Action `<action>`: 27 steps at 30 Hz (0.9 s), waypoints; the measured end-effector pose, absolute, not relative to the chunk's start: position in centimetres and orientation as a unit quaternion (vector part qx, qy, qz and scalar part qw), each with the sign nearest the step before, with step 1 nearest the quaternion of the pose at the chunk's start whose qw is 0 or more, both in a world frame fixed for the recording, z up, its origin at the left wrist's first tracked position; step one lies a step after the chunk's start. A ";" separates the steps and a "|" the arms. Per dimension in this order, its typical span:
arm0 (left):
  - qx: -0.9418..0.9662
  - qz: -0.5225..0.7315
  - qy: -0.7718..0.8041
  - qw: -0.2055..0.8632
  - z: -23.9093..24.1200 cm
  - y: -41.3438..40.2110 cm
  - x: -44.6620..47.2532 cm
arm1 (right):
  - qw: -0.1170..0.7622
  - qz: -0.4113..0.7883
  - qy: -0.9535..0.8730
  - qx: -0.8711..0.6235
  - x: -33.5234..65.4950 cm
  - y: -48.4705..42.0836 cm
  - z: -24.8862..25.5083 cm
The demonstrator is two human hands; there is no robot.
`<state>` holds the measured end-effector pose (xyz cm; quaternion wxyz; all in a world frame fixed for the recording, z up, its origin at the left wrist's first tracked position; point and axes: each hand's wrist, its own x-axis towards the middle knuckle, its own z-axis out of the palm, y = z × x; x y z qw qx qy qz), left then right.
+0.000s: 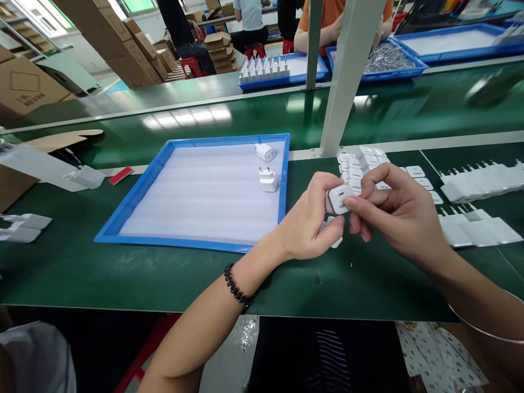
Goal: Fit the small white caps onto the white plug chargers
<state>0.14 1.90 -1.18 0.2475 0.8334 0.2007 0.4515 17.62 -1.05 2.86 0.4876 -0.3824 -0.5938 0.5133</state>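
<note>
My left hand grips a small white charger plug over the green table, port face towards me. A second white piece shows under its fingers. My right hand pinches at the face of the same charger with thumb and forefinger. To the left lies a blue tray lined with white foam. Two white chargers sit near the tray's far right corner. Behind my hands is a pile of loose white chargers.
Rows of white parts lie at the right. A white post rises behind the tray. Farther blue trays and seated people are across the belt. Cardboard boxes stand at left.
</note>
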 end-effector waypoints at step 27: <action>0.783 0.481 0.232 0.318 -1.6 1.9 0.4 | 0.505 0.496 -0.583 -0.399 16.9 -1.2 2.4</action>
